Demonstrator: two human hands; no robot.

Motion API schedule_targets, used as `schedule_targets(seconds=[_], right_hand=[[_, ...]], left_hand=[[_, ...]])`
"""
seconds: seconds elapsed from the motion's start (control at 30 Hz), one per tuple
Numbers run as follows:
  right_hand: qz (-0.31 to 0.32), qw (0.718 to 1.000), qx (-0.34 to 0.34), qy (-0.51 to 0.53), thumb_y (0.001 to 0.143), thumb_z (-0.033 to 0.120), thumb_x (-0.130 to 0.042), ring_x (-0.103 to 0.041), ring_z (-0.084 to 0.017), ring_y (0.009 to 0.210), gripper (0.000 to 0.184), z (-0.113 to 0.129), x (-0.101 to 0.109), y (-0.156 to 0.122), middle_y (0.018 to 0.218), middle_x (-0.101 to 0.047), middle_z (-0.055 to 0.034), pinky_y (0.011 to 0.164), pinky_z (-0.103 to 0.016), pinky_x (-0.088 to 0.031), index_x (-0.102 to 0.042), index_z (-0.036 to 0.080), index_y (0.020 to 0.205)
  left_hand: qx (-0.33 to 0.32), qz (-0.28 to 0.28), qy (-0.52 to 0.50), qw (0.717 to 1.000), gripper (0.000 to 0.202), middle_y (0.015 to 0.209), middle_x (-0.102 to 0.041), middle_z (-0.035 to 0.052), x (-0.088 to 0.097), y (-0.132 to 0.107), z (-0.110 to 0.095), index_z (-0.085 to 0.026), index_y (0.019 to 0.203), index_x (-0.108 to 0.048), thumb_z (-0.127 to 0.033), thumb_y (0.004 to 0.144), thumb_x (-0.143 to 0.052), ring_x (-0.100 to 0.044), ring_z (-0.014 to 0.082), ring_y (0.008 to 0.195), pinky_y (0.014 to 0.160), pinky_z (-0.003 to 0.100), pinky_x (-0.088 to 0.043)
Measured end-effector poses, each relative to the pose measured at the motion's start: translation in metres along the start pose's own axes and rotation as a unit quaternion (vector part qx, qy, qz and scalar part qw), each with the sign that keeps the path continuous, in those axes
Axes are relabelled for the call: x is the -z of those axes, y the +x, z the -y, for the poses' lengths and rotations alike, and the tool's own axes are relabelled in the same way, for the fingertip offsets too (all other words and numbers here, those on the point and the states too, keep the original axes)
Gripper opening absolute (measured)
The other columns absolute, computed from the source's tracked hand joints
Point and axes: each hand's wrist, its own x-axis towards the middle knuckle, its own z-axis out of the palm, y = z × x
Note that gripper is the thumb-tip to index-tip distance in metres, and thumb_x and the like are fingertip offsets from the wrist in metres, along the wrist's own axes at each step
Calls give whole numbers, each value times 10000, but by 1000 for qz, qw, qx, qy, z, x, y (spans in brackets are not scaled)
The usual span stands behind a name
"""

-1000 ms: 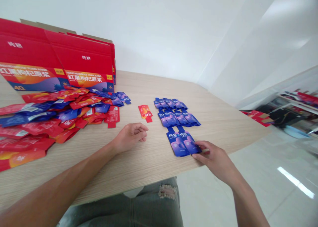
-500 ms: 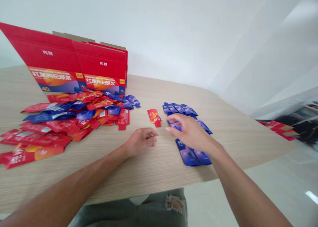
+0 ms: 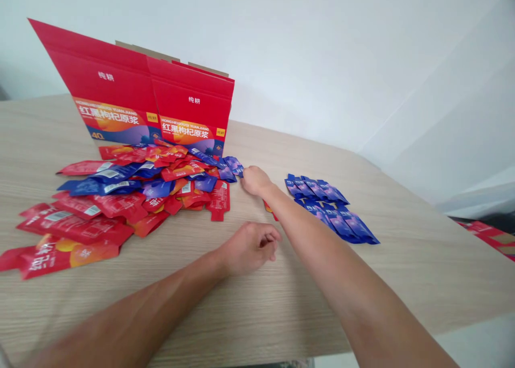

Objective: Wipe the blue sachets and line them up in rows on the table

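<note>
My right hand (image 3: 256, 181) reaches across to the right end of the pile, its fingers closed at the edge of a blue pouch (image 3: 233, 165); the fingertips are mostly hidden behind the hand. Resting low over the table, my left hand (image 3: 254, 248) has its fingers curled in, with nothing visible in them. A small red pouch (image 3: 270, 211) lies largely covered by my right forearm. To the right, several blue pouches (image 3: 354, 226) lie overlapping in two rows.
A mixed pile of red pouches (image 3: 116, 204) and blue pouches (image 3: 123, 186) spreads over the left side. Behind it stands an open red carton (image 3: 193, 110) near the white wall. Another red item (image 3: 485, 229) shows beyond the table's right edge.
My right hand has moved left from the blue rows to the pouch at the pile's end. The rear-facing pouches on the right are uncovered now. The view has shifted slightly.
</note>
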Motion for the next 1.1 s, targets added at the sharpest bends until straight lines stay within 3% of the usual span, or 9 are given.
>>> schedule_targets(seconds=[0.23,0.4,0.57,0.67,0.77,0.83,0.9,1.0,1.1], right_hand=[[-25,999,-26,-16,1044,120,-409,-715,-339,1233,397,-12,4,-10,1318,-732,-270,1002,-380,-532,-717,54,1286],[-135,986,-93,20,1106,235,-385,-750,-319,1139,367,-19,35,-38,1219,-779,-214,949,-379,-552,-694,116,1266],[-202,940,-88,259,1030,167,-533,-773,-203,775,176,-12,61,-88,817,-783,-63,746,-288,-573,-682,177,938],[-154,865,-78,471,996,199,-621,-638,-121,486,74,2,66,-116,642,-698,32,497,-212,-492,-612,211,923],[-119,800,-52,586,961,232,-683,-599,-105,445,129,15,67,-132,614,-679,74,440,-186,-476,-563,234,1010],[-117,788,-33,604,976,262,-655,-645,-121,502,147,21,65,-140,656,-704,68,486,-209,-535,-541,243,1068],[-148,807,-26,571,1002,313,-623,-698,-143,602,122,25,61,-149,746,-738,34,571,-251,-586,-546,243,1065],[-202,884,-16,421,965,323,-687,-729,-185,785,139,30,50,-166,893,-751,-28,744,-322,-604,-586,230,943],[-185,939,12,289,880,274,-785,-704,-234,973,188,38,36,-180,984,-732,-65,924,-377,-564,-605,220,886]], left_hand=[[-26,-34,54,998,146,760,-688,20,-3,0,1,-180,979,-697,-238,939,-568,-687,163,665,584,260,-484],[-145,-242,156,947,421,1275,-709,115,10,6,-7,-201,1271,-645,-121,862,-582,-691,235,1156,946,365,-595],[-144,-390,221,882,769,1609,-451,235,25,11,-9,-151,1556,-416,-299,866,-723,-418,352,1546,1249,570,-412],[-131,-365,179,904,859,1639,-450,228,23,12,-9,-152,1587,-397,-357,847,-782,-388,359,1586,1306,553,-330],[-120,-281,76,949,517,1426,-667,140,16,12,-11,-194,1407,-587,-378,941,-713,-615,301,1390,1192,449,-489],[-91,-242,-35,966,319,1220,-754,93,12,11,-15,-201,1259,-651,-404,1014,-627,-724,257,1185,1048,393,-585],[-41,-238,-153,958,309,1123,-778,81,9,11,-18,-204,1230,-655,-443,1062,-554,-761,243,1078,931,366,-625],[22,-268,-268,925,409,1042,-800,77,10,9,-25,-215,1329,-634,-506,1111,-445,-780,240,1023,862,357,-633],[31,-309,-330,891,455,980,-795,33,13,7,-33,-233,1406,-598,-544,1118,-434,-776,197,945,856,320,-623]])
